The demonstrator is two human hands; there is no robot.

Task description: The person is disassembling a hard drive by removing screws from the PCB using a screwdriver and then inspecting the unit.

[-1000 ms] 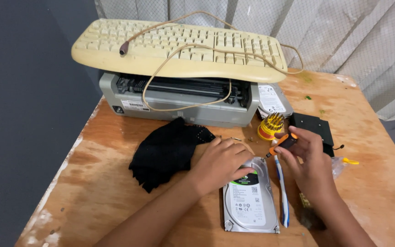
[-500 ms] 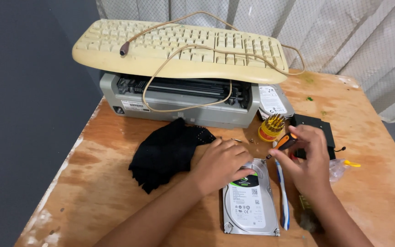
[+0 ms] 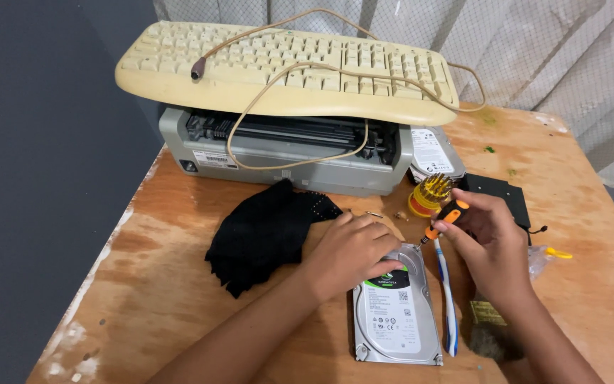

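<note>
The left hand [image 3: 353,249] lies palm down over the far left corner of a silver hard drive [image 3: 396,313], fingers curled loosely and pressing on its top edge, gripping nothing else. The drive lies flat on the wooden surface [image 3: 165,284], near the middle of the near edge, its labelled face up. The right hand [image 3: 488,245] is closed around a small screwdriver [image 3: 443,219] with an orange and black handle; the tool tilts down to the left, its tip at the drive's far right corner. Just right of the drive, touching or nearly touching its side, lies a blue and white toothbrush [image 3: 448,306].

A crumpled black cloth [image 3: 264,231] sits left of the left hand. Just beyond the right hand stands a round yellow bit holder [image 3: 428,195], with a black flat box [image 3: 495,195] to its right. At the far side of the surface rests a grey printer [image 3: 286,153], and a yellowed keyboard [image 3: 286,71] lies across its top, its cable [image 3: 300,160] looping down over the printer's front. A second hard drive [image 3: 431,149] leans beside the printer's right end.
</note>
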